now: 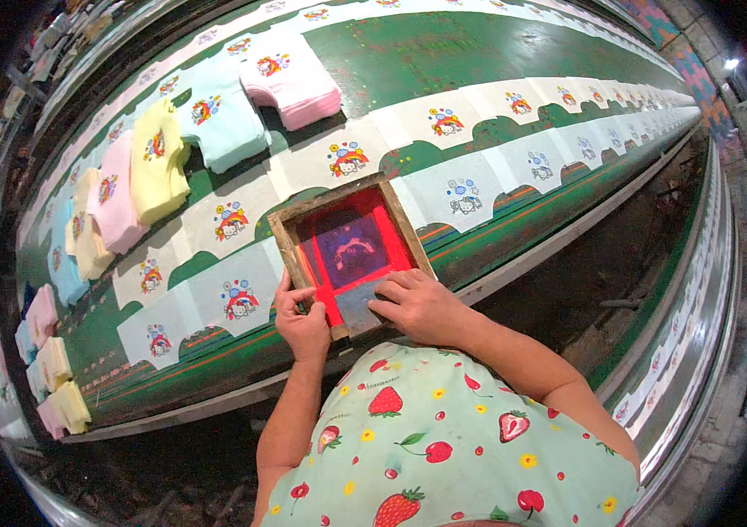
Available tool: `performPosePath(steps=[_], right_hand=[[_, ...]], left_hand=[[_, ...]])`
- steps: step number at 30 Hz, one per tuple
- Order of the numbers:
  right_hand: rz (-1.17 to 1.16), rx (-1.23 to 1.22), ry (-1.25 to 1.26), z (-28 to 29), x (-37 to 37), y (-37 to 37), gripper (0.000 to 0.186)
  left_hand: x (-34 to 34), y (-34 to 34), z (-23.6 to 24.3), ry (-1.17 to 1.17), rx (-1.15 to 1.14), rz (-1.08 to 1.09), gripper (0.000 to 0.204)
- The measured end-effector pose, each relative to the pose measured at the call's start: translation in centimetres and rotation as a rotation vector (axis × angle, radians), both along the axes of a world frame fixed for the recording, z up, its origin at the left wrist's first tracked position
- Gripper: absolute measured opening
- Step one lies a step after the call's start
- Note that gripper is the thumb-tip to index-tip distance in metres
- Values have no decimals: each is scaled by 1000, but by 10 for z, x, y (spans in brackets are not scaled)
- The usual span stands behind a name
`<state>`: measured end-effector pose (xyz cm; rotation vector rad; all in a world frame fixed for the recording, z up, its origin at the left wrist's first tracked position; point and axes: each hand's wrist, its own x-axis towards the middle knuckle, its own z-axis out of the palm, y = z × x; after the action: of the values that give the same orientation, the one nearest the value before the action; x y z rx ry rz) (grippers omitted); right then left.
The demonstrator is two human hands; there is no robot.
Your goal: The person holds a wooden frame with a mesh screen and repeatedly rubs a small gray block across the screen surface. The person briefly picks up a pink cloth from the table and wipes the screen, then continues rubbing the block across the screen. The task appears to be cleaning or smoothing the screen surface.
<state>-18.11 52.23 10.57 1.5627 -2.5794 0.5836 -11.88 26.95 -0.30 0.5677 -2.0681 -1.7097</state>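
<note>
A wooden-framed printing screen (325, 199) lies at the near edge of a long green table, close to my body. Red ink borders its dark purple mesh window (355, 249), where a faint pattern shows. My left hand (300, 318) is closed around the frame's left side near its lower corner. At the near end, my right hand (419, 305) grips what looks like a grey squeegee (359, 306), its flat blade against the red-smeared mesh. Left of the frame lies a white fabric piece (272, 270) with a colourful cartoon print; to its right, another piece (475, 167) bears a mostly blue and grey print.
Stacks of printed pink (290, 75), light blue (224, 114) and yellow fabric pieces (158, 158) stand on the green table (444, 48) at the left. Rows of printed white pieces run along it. Smaller stacks (55, 362) sit at its left end. Another table (690, 307) stands right.
</note>
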Motion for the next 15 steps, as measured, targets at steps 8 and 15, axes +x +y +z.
performPosePath(steps=[8, 15], right_hand=[[20, 223, -63, 25, -17, -13, 31], [38, 387, -228, 41, -91, -34, 31]], left_hand=[[-1, 2, 4, 61, 3, -4, 22], [-1, 1, 5, 69, -59, -11, 26]])
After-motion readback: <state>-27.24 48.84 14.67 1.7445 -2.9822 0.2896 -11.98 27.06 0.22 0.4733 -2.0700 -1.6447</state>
